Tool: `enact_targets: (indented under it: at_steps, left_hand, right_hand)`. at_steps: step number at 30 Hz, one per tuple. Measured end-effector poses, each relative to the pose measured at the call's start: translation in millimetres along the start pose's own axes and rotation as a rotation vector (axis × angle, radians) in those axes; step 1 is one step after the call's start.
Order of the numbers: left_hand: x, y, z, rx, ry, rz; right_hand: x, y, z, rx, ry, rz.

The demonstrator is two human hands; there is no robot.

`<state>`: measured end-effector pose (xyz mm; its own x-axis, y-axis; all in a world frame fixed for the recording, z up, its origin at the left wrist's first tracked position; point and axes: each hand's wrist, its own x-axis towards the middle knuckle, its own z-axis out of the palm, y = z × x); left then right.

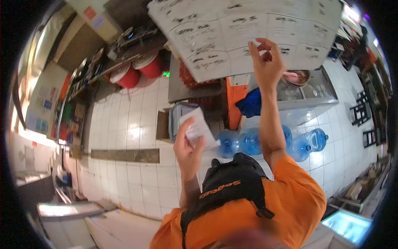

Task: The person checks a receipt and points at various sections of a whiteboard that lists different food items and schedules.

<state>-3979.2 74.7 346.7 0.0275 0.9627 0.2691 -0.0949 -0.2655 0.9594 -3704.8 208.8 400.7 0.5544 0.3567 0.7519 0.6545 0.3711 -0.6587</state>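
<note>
My left hand (189, 149) grips a small white paper slip (199, 127) that bears faint writing, held over the tiled floor. Raised in front of a large whiteboard (211, 40), my right hand (268, 60) has its thumb and index finger curled close together. Whether something small sits between those fingertips, or whether they touch the board, I cannot tell. Handwriting in black and ruled lines cover the board. A dark blue cloth (250, 102) hangs beside my right forearm, on the edge of an orange panel (235, 105).
Several large blue water bottles (228, 143) stand on the floor before me. Beyond them are a glass-topped counter (307, 102) with a bowl (298, 77), a grey bin (174, 121), red buckets (126, 77) and, to the right, black stools (360, 113).
</note>
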Motion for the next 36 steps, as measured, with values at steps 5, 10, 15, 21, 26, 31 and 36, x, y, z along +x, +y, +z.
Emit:
enact_targets:
  at_steps: [5, 10, 15, 21, 26, 31, 36]
  left_hand:
    - [9, -13, 4, -0.03, -0.103, 0.052]
    - [12, 4, 18, -0.21, -0.017, 0.128]
    - [2, -1, 9, -0.205, 0.193, 0.016]
    - [-2, 7, 4, -0.172, 0.251, 0.032]
    - [-9, 4, -4, -0.11, 0.215, 0.121]
    - [-11, -6, -10, 0.075, 0.17, 0.213]
    - [-13, -5, -9, 0.099, 0.161, 0.118]
  right_hand:
    - [-50, -51, -32, 0.416, -1.098, 0.171]
    - [-76, -65, -34, 0.478, -1.209, 0.296]
    - [-79, -79, -29, 0.332, -0.934, -0.141]
    - [-94, -93, -22, 0.179, -0.658, -0.647]
    - [-96, -105, -26, 0.092, -0.742, -0.606]
    - [-91, -109, -32, 0.015, -0.83, -0.591]
    - [-88, -101, -30, 0.199, -0.887, -0.63]
